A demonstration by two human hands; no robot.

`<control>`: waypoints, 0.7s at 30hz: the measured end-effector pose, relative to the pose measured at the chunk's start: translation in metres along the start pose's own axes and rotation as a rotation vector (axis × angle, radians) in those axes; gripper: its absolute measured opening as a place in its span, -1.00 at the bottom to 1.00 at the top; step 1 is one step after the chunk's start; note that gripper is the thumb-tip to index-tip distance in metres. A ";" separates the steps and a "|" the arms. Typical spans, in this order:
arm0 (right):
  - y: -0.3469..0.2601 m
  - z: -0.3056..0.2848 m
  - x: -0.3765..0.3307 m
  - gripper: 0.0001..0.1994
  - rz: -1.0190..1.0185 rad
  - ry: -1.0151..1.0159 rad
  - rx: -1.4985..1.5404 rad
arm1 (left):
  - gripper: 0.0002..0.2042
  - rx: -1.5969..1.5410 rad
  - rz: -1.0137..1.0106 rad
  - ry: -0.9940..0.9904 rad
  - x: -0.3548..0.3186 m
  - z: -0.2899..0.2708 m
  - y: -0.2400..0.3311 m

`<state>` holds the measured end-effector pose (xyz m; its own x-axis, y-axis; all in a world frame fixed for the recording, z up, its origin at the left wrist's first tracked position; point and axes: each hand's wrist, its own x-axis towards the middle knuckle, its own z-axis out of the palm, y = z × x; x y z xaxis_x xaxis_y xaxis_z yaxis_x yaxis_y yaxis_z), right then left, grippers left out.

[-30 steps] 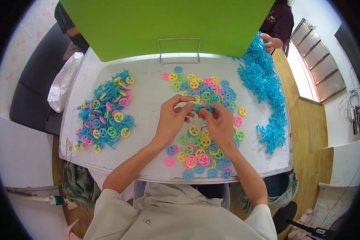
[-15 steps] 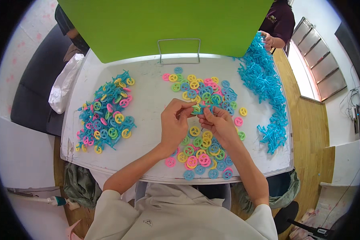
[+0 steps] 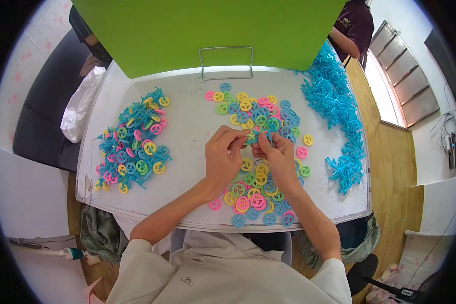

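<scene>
Joining in progress: left hand (image 3: 223, 157) and right hand (image 3: 276, 154) both pinch closed on a small green plastic wheel with blue plastic stick (image 3: 252, 137), held above the white table (image 3: 187, 126)'s loose coloured wheels (image 3: 253, 190). Judged next: firm, aligned pressing.

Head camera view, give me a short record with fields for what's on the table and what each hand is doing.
surface: white table
left hand: pinches a small green wheel piece
right hand: pinches a blue connector against it
middle: loose coloured wheels
left side: pile of joined pieces
right side: heap of blue connectors
back: green board
</scene>
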<state>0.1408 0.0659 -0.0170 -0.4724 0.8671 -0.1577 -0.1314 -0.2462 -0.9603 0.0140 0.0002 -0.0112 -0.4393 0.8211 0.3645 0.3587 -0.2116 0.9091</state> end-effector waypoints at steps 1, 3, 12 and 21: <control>0.001 0.000 0.000 -0.76 -0.002 -0.001 0.000 | -0.84 -0.036 -0.020 -0.004 -0.001 0.000 0.000; 0.006 0.000 0.000 -0.77 -0.107 0.069 -0.122 | -0.86 -0.103 -0.090 -0.035 -0.002 -0.001 0.001; -0.004 -0.001 0.000 -0.78 -0.313 0.038 -0.473 | -0.87 -0.252 -0.213 -0.097 0.001 -0.004 -0.006; -0.013 0.006 -0.002 -0.64 -0.162 -0.039 0.033 | -0.76 0.321 0.423 -0.031 0.009 -0.010 -0.003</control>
<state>0.1384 0.0651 -0.0032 -0.4762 0.8793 0.0085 -0.2367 -0.1188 -0.9643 0.0011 0.0033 -0.0084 -0.1790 0.7152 0.6757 0.7359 -0.3585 0.5744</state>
